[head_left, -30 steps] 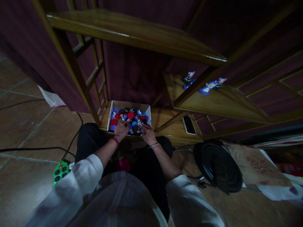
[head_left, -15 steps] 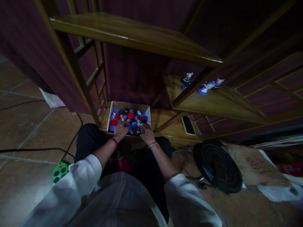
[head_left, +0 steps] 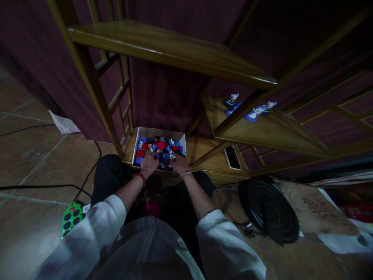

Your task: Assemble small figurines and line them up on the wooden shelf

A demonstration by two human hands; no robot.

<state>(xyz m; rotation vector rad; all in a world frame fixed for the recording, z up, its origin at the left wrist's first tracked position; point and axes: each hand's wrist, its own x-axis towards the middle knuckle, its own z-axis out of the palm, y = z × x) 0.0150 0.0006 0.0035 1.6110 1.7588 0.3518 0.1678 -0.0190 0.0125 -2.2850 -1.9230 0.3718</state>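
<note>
A shallow white box [head_left: 160, 130] full of small figurines stands on the low wooden ledge, between my knees and the back panel. The figurines [head_left: 161, 145] have round red, blue, purple and dark bases and lie tipped in all directions. At the box's near side, my left hand [head_left: 149, 164] reaches in over the rim. Its fingers are bent down among the pieces, and their tips are hidden. My right hand [head_left: 180, 165] is at the near right corner, fingers closed at a small white-and-dark figurine [head_left: 172, 156]. A short gap separates the two hands.
Several figurines [head_left: 256, 112] stand on the raised shelf [head_left: 262, 126] at right. A phone [head_left: 232, 158] lies on the ledge. An upper shelf board [head_left: 171, 46] overhangs the box. A green device [head_left: 71, 218] with cables is on the floor at left; a round black stool seat [head_left: 266, 210] is at right.
My right hand has shifted slightly left and deeper into the near right corner of the box. My left hand has barely moved. The whole view has tilted a little.
</note>
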